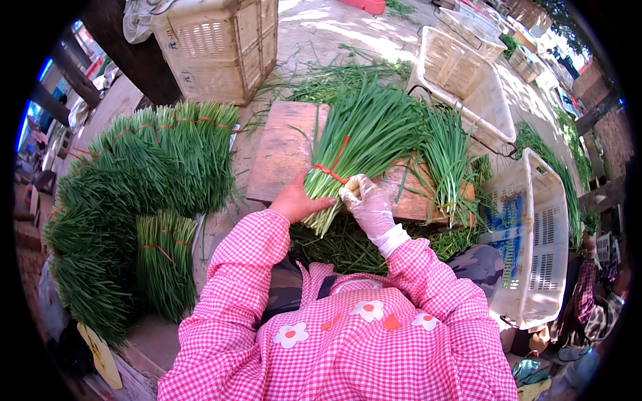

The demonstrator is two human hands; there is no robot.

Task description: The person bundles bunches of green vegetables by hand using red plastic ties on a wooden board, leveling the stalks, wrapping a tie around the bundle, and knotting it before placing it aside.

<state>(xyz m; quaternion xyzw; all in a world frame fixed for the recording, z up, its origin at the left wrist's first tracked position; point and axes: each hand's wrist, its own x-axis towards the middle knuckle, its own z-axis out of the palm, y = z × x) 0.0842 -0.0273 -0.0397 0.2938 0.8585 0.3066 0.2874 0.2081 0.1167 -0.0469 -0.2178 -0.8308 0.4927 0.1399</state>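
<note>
A bunch of green garlic chives (374, 127) lies over a wooden board (281, 150), pale stem ends toward me. A red tie (329, 172) runs round its stems, with one loose end along the leaves. My bare left hand (297, 200) grips the stems from the left, thumb across them below the tie. At the stems' right side my right hand (369, 206), in a thin whitish glove, has its fingers pinched at the tie's end; the fingertips partly hide it. A smaller heap of loose chives (447, 157) rests on the board's right part.
Several tied chive bunches (100, 220) stand packed at my left. A tall plastic crate (204, 53) is at the back left. Another crate (461, 73) sits at the back right, and a blue-marked crate (542, 247) stands by my right knee. Loose leaves (348, 247) litter the ground below the board.
</note>
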